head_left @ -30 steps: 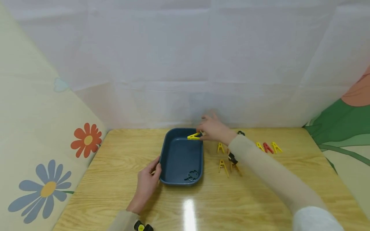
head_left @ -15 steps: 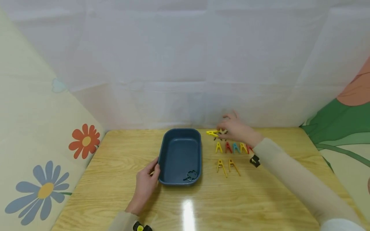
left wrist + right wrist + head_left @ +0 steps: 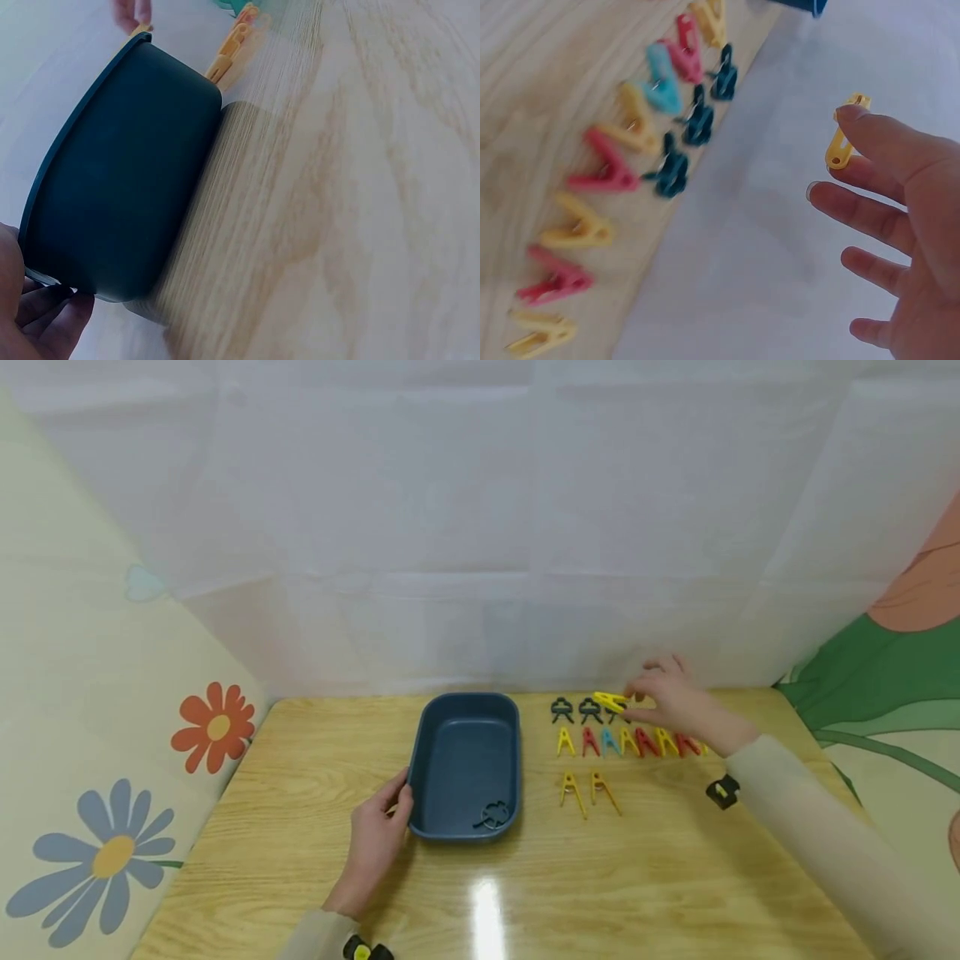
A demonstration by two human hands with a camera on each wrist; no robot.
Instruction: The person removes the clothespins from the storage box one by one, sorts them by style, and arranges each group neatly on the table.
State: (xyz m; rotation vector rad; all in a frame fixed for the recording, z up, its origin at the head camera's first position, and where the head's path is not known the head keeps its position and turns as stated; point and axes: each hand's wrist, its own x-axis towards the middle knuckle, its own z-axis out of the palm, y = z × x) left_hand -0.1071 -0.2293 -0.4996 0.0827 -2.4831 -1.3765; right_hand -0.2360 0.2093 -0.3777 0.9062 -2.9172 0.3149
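Note:
My right hand (image 3: pixel 678 702) pinches a yellow clothespin (image 3: pixel 611 701) between thumb and index finger, above the table's back edge. In the right wrist view the same clothespin (image 3: pixel 847 131) shows at the fingertips, the other fingers spread apart. Below it lies a row of yellow, red and blue clothespins (image 3: pixel 609 742), partly hidden by the hand. Behind that row sit dark green clover-shaped clips (image 3: pixel 590 709), three in all. My left hand (image 3: pixel 377 835) grips the left side of a dark blue bin (image 3: pixel 412 777). A single dark clip (image 3: pixel 493 815) lies in the bin's near right corner.
Nearer to me, two larger yellow clothespins (image 3: pixel 596 789) lie right of the bin. The wooden table (image 3: pixel 600 893) ends at a white cloth backdrop (image 3: pixel 405 610). Flower-patterned panels (image 3: pixel 112 693) stand at both sides.
My right hand has moved right with the yellow clothespin, from over the bin's far right corner to above the dark clips, uncovering more of the row. The left hand stays on the bin.

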